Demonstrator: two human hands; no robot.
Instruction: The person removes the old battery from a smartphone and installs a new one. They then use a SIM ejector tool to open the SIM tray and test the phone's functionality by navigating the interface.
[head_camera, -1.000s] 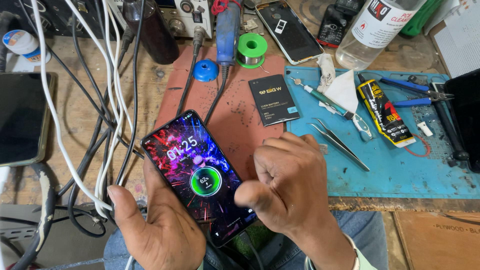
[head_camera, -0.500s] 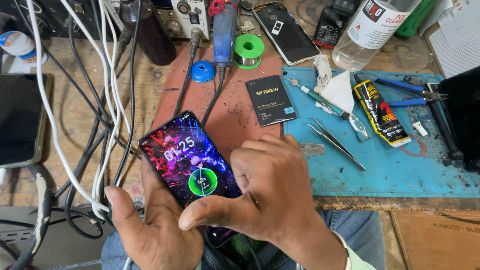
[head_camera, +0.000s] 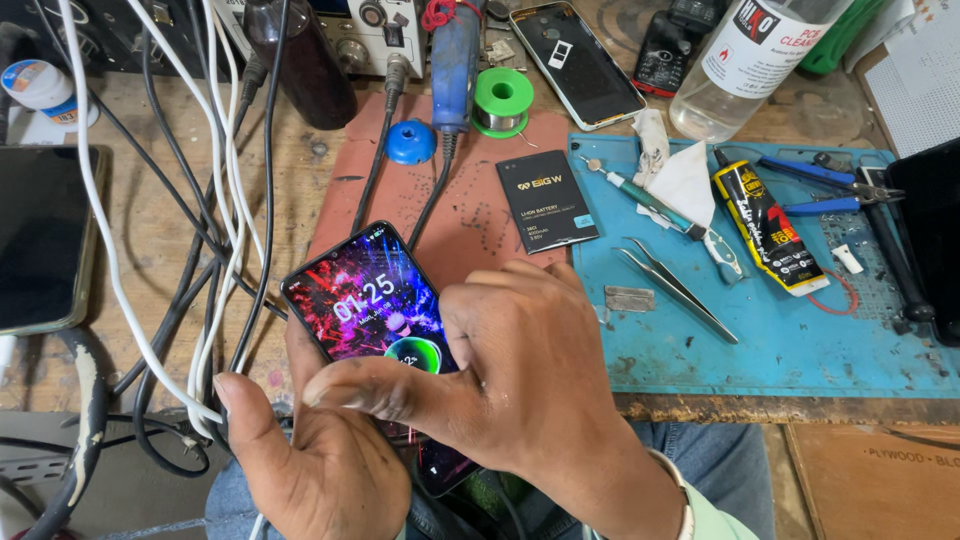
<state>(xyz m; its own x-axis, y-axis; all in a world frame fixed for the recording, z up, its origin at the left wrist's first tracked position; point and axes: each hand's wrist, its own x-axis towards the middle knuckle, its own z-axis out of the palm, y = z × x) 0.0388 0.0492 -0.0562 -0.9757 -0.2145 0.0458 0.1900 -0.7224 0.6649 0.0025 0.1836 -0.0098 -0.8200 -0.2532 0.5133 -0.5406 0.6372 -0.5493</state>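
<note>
A smartphone (head_camera: 355, 295) with a lit, colourful lock screen and cracked glass lies tilted in my left hand (head_camera: 320, 465), which cups it from below with the thumb along its left edge. My right hand (head_camera: 510, 370) rests over the phone's lower half, thumb stretched across the screen, hiding the bottom of the display. Both hands are over my lap at the near edge of the wooden bench.
A black phone battery (head_camera: 545, 200) lies on a reddish mat (head_camera: 470, 230). The blue mat (head_camera: 760, 320) holds tweezers (head_camera: 675, 290), a glue tube (head_camera: 765, 225), pliers (head_camera: 830, 190) and a screwdriver (head_camera: 650, 200). White and black cables (head_camera: 215, 200) hang at left beside another phone (head_camera: 40, 240). A green solder spool (head_camera: 502, 100) stands behind.
My right hand has slid left and down over the screen, the thumb now crossing the lower display. The phone has stayed in my left hand, shifting slightly.
</note>
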